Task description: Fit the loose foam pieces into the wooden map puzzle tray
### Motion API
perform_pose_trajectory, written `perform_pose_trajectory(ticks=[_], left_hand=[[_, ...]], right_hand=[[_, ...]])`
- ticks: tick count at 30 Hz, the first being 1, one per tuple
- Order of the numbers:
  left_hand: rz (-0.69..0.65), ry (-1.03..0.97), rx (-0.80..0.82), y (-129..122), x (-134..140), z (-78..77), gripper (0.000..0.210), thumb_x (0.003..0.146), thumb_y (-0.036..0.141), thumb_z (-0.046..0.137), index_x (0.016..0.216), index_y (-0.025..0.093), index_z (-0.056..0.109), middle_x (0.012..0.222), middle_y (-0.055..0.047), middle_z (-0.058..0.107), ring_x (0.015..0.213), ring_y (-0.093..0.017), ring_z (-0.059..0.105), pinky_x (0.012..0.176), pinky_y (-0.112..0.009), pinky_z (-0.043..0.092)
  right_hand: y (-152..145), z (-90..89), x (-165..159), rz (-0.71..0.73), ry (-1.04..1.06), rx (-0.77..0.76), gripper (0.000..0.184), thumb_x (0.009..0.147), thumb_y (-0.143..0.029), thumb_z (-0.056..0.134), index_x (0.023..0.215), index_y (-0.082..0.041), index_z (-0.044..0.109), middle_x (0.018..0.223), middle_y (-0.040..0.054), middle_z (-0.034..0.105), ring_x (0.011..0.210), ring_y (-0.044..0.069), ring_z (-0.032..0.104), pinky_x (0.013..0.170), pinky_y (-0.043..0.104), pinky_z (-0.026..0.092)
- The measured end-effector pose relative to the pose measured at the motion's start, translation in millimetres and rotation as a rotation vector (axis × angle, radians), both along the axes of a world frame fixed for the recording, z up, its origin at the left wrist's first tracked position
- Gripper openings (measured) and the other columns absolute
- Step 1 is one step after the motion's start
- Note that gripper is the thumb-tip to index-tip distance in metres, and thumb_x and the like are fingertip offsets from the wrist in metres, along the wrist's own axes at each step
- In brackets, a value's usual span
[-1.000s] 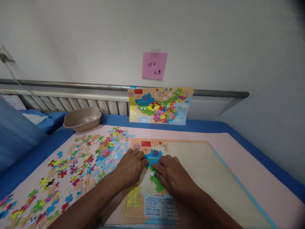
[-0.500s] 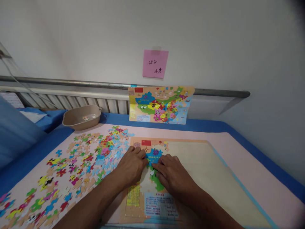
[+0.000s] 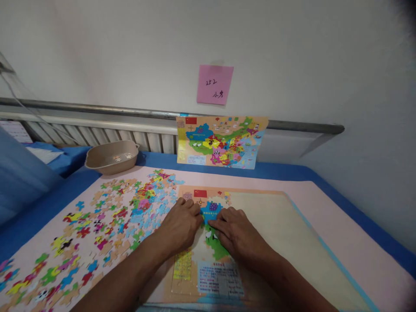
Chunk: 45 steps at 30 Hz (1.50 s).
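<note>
A half-built jigsaw puzzle point(image 3: 211, 255) lies in a peach-edged tray point(image 3: 256, 190). Its joined pieces show a red flag, grapes on blue, white birds on green and a text panel. My left hand point(image 3: 183, 223) has its fingers curled down at the left edge of the blue and green part. From the right, my right hand point(image 3: 238, 232) bends its closed fingers onto the same pieces, where blue meets green. Both sets of fingertips press close together there. The exact pieces under them are partly hidden.
Many loose puzzle pieces point(image 3: 83, 232) spread over the pink sheet on the left. A beige basin point(image 3: 112, 158) with a few pieces stands behind them. A printed reference map point(image 3: 222, 142) leans against the wall rail point(image 3: 302, 126). Above hangs a pink note point(image 3: 215, 85).
The view has shifted slightly. Both hands stay at the same spot on the puzzle, with the right fingers moving only a little.
</note>
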State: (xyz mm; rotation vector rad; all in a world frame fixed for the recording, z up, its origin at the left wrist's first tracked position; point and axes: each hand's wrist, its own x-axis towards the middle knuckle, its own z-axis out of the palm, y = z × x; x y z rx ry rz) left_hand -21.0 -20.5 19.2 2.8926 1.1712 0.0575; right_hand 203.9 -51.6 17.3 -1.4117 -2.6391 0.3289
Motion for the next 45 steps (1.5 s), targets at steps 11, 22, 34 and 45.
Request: perform_pose_trajectory(ticks=[11,22,34,45], left_hand=[[-0.008,-0.022,0.018,1,-1,-2.8,0.013,0.100,0.022,0.060,0.095,0.020,0.072,0.101,-0.008,0.070,0.099,-0.025,0.057,0.087,-0.043,0.035],[-0.024,-0.052,0.015,4,-5,-6.8,0.015,0.102,0.024,0.059,0.098,0.022,0.073,0.104,-0.007,0.070,0.102,-0.026,0.057,0.087,-0.044,0.035],[-0.026,-0.101,0.010,3,-6,-10.3,0.014,0.102,0.025,0.059,0.102,0.024,0.073,0.103,-0.005,0.070,0.101,-0.026,0.056,0.088,-0.044,0.034],[-0.084,-0.110,0.031,1,-3,-8.4,0.012,0.101,0.021,0.060,0.093,0.021,0.069,0.099,-0.005,0.070,0.097,-0.024,0.057,0.086,-0.044,0.031]], right_hand=[[2,-0.2,-2,0.041,-0.051,0.037,0.010,0.103,-0.017,0.064,0.105,-0.023,0.072,0.107,0.0053,0.063,0.101,0.025,0.049,0.085,0.040,0.028],[2,-0.1,0,0.038,-0.029,0.034,0.016,0.105,-0.016,0.061,0.111,-0.024,0.074,0.110,0.0054,0.063,0.101,0.024,0.050,0.086,0.039,0.029],[4,-15.7,0,0.048,0.042,0.130,0.012,0.106,-0.021,0.063,0.098,-0.023,0.071,0.102,0.0047,0.062,0.098,0.025,0.049,0.084,0.039,0.029],[16,-3.0,27,-0.360,0.186,0.144,0.024,0.108,-0.026,0.050,0.113,-0.023,0.074,0.108,0.0073,0.071,0.102,0.027,0.058,0.091,0.041,0.036]])
